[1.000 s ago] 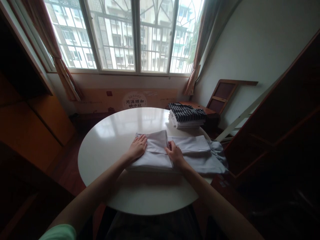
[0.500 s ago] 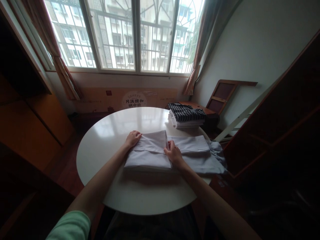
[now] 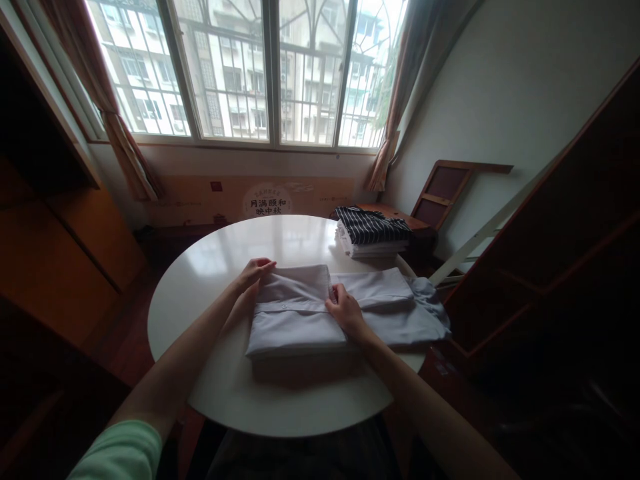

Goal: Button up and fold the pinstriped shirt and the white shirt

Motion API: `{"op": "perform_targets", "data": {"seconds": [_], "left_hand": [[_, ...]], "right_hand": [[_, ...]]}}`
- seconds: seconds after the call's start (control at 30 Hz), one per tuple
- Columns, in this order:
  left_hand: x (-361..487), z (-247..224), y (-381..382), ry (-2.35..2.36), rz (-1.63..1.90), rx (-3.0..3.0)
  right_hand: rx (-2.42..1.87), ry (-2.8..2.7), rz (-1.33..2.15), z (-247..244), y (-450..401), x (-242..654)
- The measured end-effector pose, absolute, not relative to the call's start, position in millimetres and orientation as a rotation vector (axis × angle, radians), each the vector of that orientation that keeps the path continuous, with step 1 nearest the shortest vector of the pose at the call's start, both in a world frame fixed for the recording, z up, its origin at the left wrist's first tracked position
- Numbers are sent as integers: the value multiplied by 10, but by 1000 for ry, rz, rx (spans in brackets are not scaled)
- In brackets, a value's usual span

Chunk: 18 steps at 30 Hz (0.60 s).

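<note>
A white shirt lies partly folded on the round white table, a button showing on its front strip. Its folded panel is on the left, while the rest stretches flat to the right and ends in a bunched part at the table's edge. At the far left corner of the folded panel, my left hand pinches the cloth. My right hand has its fingers curled round the panel's right edge, near the middle of the shirt.
A stack of folded clothes, a black striped one on top of white ones, stands at the table's far right. Beyond it are a wooden chair and a pale ladder-like frame. A barred window with tied curtains is ahead.
My left hand has shifted left, going from lying on the cloth to pinching its corner. The folded panel has moved slightly toward me; my right hand keeps its grip.
</note>
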<state>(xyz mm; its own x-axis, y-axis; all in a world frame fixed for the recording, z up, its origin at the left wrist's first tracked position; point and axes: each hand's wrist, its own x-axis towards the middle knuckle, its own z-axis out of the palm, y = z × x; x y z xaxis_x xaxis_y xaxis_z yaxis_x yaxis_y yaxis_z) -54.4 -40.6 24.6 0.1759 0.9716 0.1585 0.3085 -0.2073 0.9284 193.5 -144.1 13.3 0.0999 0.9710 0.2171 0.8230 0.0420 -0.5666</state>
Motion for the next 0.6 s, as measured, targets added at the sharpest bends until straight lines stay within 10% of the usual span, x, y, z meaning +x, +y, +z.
{"op": "perform_targets", "data": {"seconds": [0.6], "left_hand": [[-354, 285, -640, 1866, 741, 2545]], "right_hand": [[-1709, -1695, 343, 133, -1444, 1960]]}}
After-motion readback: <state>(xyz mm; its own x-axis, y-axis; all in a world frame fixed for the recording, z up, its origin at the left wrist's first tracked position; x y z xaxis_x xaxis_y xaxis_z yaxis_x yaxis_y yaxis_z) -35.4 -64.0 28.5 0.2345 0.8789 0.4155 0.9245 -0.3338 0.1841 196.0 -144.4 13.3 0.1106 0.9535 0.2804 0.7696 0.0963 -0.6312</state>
